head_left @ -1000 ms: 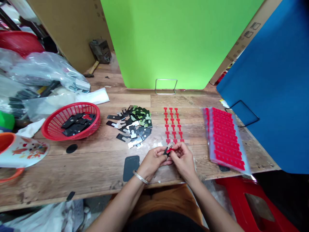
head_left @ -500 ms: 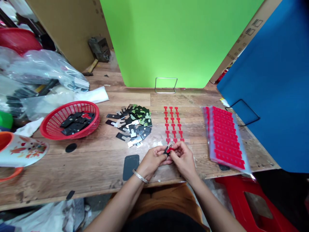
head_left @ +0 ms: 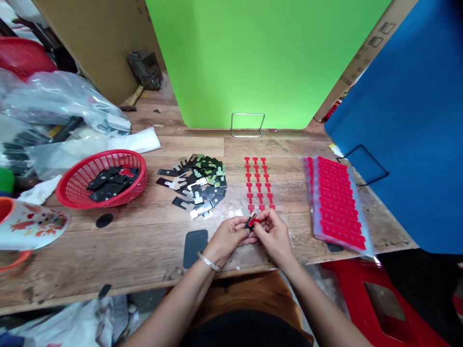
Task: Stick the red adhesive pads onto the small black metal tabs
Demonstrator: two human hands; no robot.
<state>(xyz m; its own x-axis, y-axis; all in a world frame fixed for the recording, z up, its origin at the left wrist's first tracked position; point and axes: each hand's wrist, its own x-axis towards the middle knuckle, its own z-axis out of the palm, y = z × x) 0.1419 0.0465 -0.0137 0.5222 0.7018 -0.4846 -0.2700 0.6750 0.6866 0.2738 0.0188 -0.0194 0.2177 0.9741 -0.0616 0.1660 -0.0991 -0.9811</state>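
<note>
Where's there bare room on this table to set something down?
Mostly bare wood lies between the mug and the dark rectangle, in front of the basket; a smaller patch lies between the red tabs and the plastic sheets. It's crowded around the metal strips and plastic bags.

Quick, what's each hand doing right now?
Left hand: closed, holding a flat black-and-silver metal piece.
Right hand: closed, pinching a thin, partly hidden red piece over it.

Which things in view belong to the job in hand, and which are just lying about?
Seemingly in the job:
- metal piece in the left hand
- red tab in the right hand
- pile of metal pieces
- rows of red tabs
- red tab sheets
- red basket of dark pieces

Probably just lying about:
- mug
- hammer
- white cloth
</note>
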